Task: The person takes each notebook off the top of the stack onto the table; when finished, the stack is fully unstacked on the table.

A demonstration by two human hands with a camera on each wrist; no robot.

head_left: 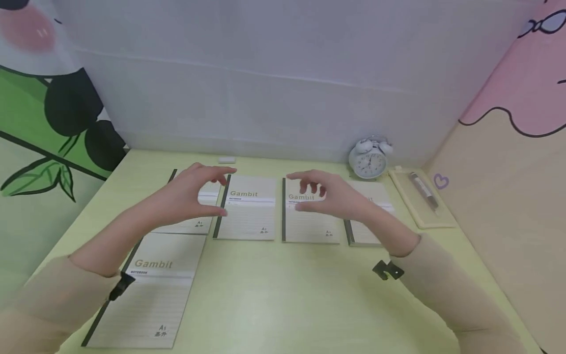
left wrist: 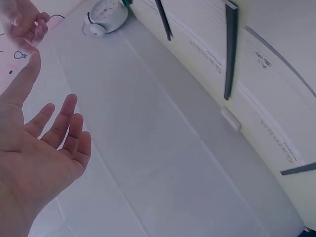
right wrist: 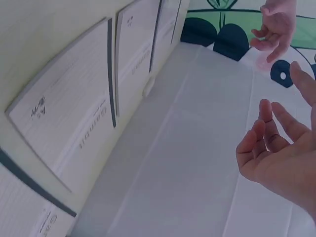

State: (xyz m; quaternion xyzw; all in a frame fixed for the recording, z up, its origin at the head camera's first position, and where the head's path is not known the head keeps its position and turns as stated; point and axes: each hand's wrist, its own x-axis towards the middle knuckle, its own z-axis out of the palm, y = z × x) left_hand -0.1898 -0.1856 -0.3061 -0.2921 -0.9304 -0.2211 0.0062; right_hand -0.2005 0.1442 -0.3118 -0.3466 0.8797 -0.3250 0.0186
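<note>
Both hands hover over a row of notebooks and hold nothing. My left hand (head_left: pixel 187 194) is above the leftmost notebook of the row (head_left: pixel 185 227), thumb and fingers spread apart, and partly hides it. Beside it lies a second "Gambit" notebook (head_left: pixel 245 221). My right hand (head_left: pixel 329 194) is over the gap between a third notebook (head_left: pixel 309 226) and the rightmost notebook (head_left: pixel 364 235), its thumb apart from its bent fingers. A nearer notebook (head_left: pixel 155 295) lies at the front left, under the left forearm. In the wrist views, the left palm (left wrist: pixel 39 168) and right palm (right wrist: pixel 281 168) show bare.
A white twin-bell alarm clock (head_left: pixel 370 158) stands at the back right. Next to it, a pale tray (head_left: pixel 417 216) bears a marker (head_left: pixel 423 190). A small white eraser (head_left: pixel 227 160) lies near the back edge. A white cloth wall (head_left: pixel 265 98) rises behind the table.
</note>
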